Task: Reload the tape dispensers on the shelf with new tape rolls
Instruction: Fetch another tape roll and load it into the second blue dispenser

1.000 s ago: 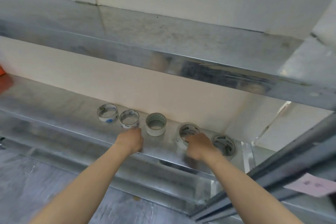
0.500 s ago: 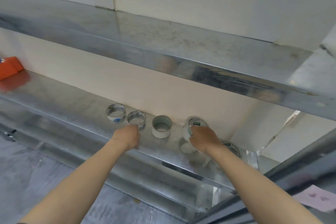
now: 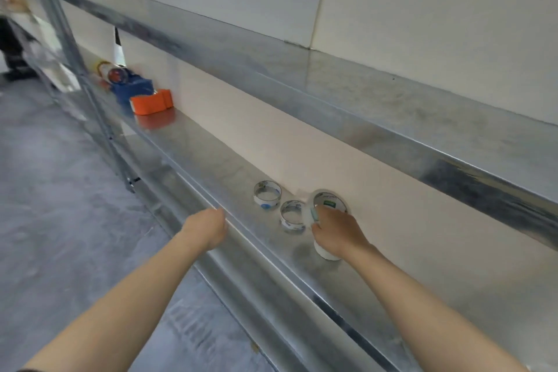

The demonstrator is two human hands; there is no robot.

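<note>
My right hand point(image 3: 338, 232) grips a white tape roll point(image 3: 330, 201) with a green label inside its core, lifted and tilted above the metal shelf point(image 3: 211, 157). Under that wrist stands another white roll point(image 3: 325, 251), partly hidden. Left of it, two thin clear rolls point(image 3: 267, 194) point(image 3: 292, 217) lie flat on the shelf. My left hand point(image 3: 208, 229) hangs loosely curled at the shelf's front edge and holds nothing. Far along the shelf to the left sit an orange tape dispenser point(image 3: 152, 102) and a blue tape dispenser point(image 3: 133, 88).
An upper metal shelf point(image 3: 362, 100) overhangs the rolls closely. A shelf upright post point(image 3: 90, 93) stands at left near the dispensers. A person's legs point(image 3: 12, 48) show at the far left. Grey floor point(image 3: 60, 220) lies below.
The view has swung left, bringing the dispensers into sight. My right hand has lifted the green-labelled roll off the shelf. My left hand has drawn back from the clear roll to the shelf edge.
</note>
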